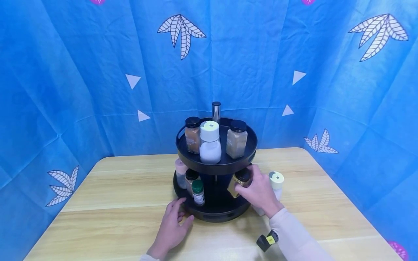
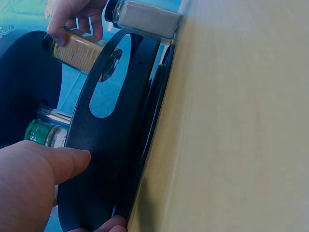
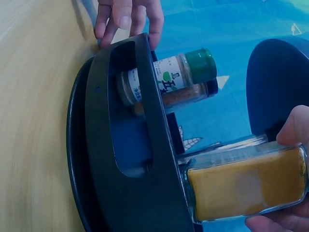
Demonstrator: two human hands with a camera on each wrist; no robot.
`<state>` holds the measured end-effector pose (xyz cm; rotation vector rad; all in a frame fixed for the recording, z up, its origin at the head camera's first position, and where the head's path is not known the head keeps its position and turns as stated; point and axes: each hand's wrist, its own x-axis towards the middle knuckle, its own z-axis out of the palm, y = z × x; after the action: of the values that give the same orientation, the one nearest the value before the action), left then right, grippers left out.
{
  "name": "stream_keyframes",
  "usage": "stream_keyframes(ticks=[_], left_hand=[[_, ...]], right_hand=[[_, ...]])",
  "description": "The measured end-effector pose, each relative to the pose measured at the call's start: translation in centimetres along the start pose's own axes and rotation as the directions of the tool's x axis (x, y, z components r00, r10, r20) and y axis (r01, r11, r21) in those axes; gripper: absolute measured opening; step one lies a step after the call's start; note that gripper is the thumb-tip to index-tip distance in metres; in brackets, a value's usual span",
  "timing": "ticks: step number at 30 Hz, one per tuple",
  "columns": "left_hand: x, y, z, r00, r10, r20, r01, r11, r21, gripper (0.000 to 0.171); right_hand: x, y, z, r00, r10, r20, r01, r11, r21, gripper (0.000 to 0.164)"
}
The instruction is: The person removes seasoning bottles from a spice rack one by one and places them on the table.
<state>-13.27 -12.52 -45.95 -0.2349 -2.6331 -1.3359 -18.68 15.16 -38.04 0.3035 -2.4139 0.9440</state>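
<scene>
My right hand (image 1: 258, 186) grips a square glass spice jar (image 1: 233, 186) of yellow powder with a black lid. The jar is tilted over the lower tray's right side, below the upper tray (image 1: 215, 168); in the right wrist view its base is close to the tray wall. With relaxed fingers my left hand (image 1: 173, 224) touches the front-left rim of the black lower tray (image 1: 218, 216); in the left wrist view the thumb (image 2: 72, 163) rests against the tray's outer wall. A green-capped jar (image 1: 198, 197) and a black-lidded jar (image 1: 190, 181) stand inside, near the left hand.
On the upper tray stand an orange-brown spice jar (image 1: 192, 139), a white-capped bottle (image 1: 210, 145) and a beige spice jar (image 1: 236, 143). A pink-capped bottle (image 1: 180, 177) is at the lower tray's left. Another white-capped bottle (image 1: 277, 183) stands right of the rack on the wooden table (image 1: 124, 188).
</scene>
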Motion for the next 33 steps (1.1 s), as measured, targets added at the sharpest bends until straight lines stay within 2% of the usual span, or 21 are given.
stream_keyframes(ticks=[16,22,28,30,33], left_hand=[[0.0,-0.1,0.1,1.000,0.003,0.000,-0.003,1.000,-0.002,0.060],[-0.7,-0.4,0.1,1.000,-0.022,0.010,0.022,1.000,0.017,0.060],[0.6,-0.2,0.2,0.999,0.031,-0.015,-0.031,1.000,0.005,0.061],[0.9,-0.2,0.2,0.999,0.028,-0.016,-0.028,1.000,-0.001,0.061],[0.5,-0.3,0.3,1.000,0.002,-0.004,-0.002,1.000,0.004,0.061]], right_hand=[[0.1,0.6,-0.1,0.999,0.006,-0.033,-0.006,1.000,0.003,0.045],[-0.4,0.8,0.1,1.000,0.019,0.001,-0.019,1.000,0.014,0.046],[0.8,1.0,-0.3,0.999,-0.002,-0.033,0.002,1.000,0.000,0.047],[1.0,1.0,-0.4,1.000,0.013,-0.022,-0.013,1.000,0.003,0.047],[0.6,1.0,-0.4,0.999,0.033,0.013,-0.033,0.999,0.005,0.046]])
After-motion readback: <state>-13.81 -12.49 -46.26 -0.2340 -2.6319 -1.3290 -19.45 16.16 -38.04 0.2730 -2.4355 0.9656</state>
